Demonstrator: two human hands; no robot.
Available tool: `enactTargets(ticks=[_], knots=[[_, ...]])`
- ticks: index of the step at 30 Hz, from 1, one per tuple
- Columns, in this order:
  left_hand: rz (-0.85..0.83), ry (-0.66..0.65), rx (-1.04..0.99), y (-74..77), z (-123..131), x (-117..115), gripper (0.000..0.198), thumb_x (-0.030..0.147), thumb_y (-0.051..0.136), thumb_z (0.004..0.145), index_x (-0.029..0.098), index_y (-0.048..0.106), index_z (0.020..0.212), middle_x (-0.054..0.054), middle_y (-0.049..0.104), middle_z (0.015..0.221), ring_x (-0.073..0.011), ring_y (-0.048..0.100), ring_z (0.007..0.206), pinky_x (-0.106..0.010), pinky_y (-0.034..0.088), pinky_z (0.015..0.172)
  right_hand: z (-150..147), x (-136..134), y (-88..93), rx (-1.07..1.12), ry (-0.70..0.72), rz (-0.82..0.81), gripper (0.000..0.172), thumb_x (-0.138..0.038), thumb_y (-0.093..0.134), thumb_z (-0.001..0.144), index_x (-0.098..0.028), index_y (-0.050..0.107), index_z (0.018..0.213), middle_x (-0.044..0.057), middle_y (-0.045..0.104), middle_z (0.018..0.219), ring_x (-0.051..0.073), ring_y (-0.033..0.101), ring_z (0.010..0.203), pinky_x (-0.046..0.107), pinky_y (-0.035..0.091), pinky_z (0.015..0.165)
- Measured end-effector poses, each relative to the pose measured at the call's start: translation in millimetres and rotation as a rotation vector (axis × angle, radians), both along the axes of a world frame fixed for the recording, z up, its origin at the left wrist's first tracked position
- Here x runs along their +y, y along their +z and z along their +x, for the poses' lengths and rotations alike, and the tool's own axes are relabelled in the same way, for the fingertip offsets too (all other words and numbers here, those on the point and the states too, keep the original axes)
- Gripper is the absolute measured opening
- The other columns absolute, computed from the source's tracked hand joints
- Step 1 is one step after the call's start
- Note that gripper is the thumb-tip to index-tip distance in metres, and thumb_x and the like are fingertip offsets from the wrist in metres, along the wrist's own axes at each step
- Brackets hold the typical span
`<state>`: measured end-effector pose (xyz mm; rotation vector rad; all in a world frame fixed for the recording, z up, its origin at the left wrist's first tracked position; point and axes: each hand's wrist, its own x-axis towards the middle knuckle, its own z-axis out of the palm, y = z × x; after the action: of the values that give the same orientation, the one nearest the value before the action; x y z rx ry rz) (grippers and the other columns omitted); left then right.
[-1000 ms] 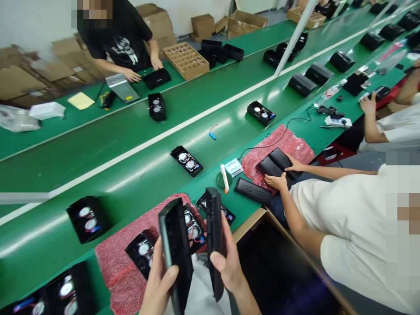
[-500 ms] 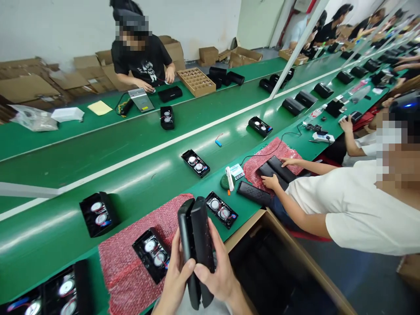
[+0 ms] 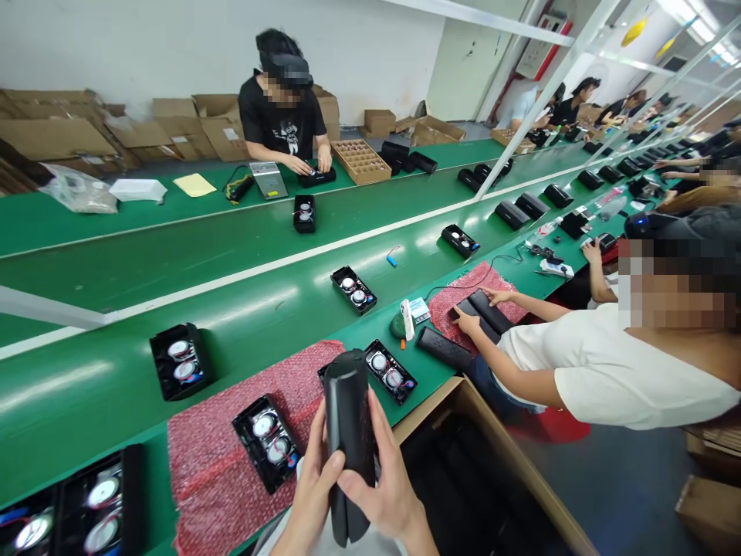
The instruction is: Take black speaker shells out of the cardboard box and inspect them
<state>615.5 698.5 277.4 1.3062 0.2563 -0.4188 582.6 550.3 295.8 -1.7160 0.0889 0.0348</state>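
A black speaker housing (image 3: 350,401) stands nearly upright between my two hands, its halves meeting at the top and a narrow slit showing at the bottom. My left hand (image 3: 316,486) wraps its left side, thumb on the near face. From the right, my right hand (image 3: 387,483) grips it, its thumb next to the other. To the left, an open speaker shell (image 3: 267,442) with two round drivers and red wires lies on pink bubble wrap (image 3: 214,440). Beyond the housing lies another open shell (image 3: 390,371).
A cardboard box (image 3: 431,398) holding dark parts stands at my right. The green conveyor belt (image 3: 260,324) carries several open shells and a small blue battery (image 3: 392,261). A co-worker in a white shirt (image 3: 602,363) sits at right; another person (image 3: 283,116) works across the belt.
The two housing halves, apart at the top before, have come together in my hands. The view has shifted slightly. The person across now has both hands on a black housing.
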Motion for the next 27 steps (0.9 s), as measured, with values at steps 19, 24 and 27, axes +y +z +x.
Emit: enactTargets(ticks=[19,24,27], knots=[[-0.044,0.054,-0.02,0.0,-12.1,0.2,0.09,0.061,0.077,0.083,0.03,0.044,0.161,-0.005,0.049,0.168,-0.036,0.037,0.159,-0.044,0.033,0.131,-8.0,3.5,2.2,-0.072,-0.031,-0.034,0.094,-0.06,0.068,0.093,-0.045,0.014,0.169,0.0,0.024,0.179,0.031,0.026,0.165,0.057,0.026,0.134],[0.019,0.061,-0.035,-3.0,-7.8,-2.8,0.093,0.065,0.074,0.083,0.026,0.041,0.161,-0.006,0.042,0.172,-0.0357,0.028,0.162,-0.046,0.023,0.135,-10.6,5.6,4.0,-0.063,-0.017,-0.019,0.096,-0.049,0.068,0.094,-0.041,0.012,0.171,0.0,0.018,0.18,0.03,0.022,0.166,0.053,0.024,0.135],[0.132,0.078,0.01,0.5,-7.4,-3.0,0.102,0.071,0.069,0.083,0.021,0.036,0.165,-0.009,0.041,0.173,-0.0391,0.027,0.162,-0.049,0.019,0.137,-13.3,8.4,-1.0,0.052,-0.069,-0.08,0.113,-0.033,0.081,0.081,-0.041,0.013,0.171,0.0,0.02,0.179,0.033,0.025,0.164,0.052,0.03,0.132]])
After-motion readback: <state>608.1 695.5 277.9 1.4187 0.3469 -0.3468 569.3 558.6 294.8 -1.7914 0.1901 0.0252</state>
